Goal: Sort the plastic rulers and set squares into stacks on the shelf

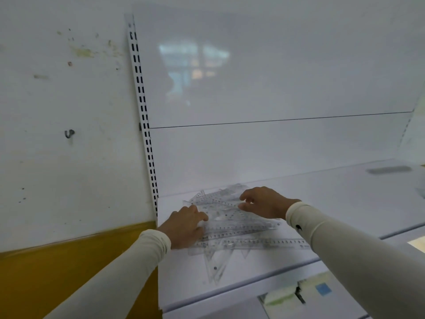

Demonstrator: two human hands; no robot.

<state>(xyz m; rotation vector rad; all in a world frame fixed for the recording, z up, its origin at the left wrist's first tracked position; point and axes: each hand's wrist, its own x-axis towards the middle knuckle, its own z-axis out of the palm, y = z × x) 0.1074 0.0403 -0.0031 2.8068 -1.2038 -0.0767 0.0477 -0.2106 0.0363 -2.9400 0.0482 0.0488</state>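
Observation:
A loose pile of clear plastic rulers and set squares (226,223) lies at the left end of the white shelf (333,203). One long straight ruler (271,242) sticks out to the right along the front of the pile, and a set square (216,265) points toward the shelf's front edge. My left hand (186,226) rests on the pile's left side, fingers curled onto the pieces. My right hand (262,202) hovers over the pile's back right part with fingers bent, fingertips at the plastic. Whether either hand pinches a piece is unclear.
A white slotted upright (143,116) runs up the wall at the shelf's left end, with a white back panel behind. A grey flat object (388,169) lies far right on the shelf. A yellow panel (69,261) is lower left; a lower shelf (287,300) holds paper labels.

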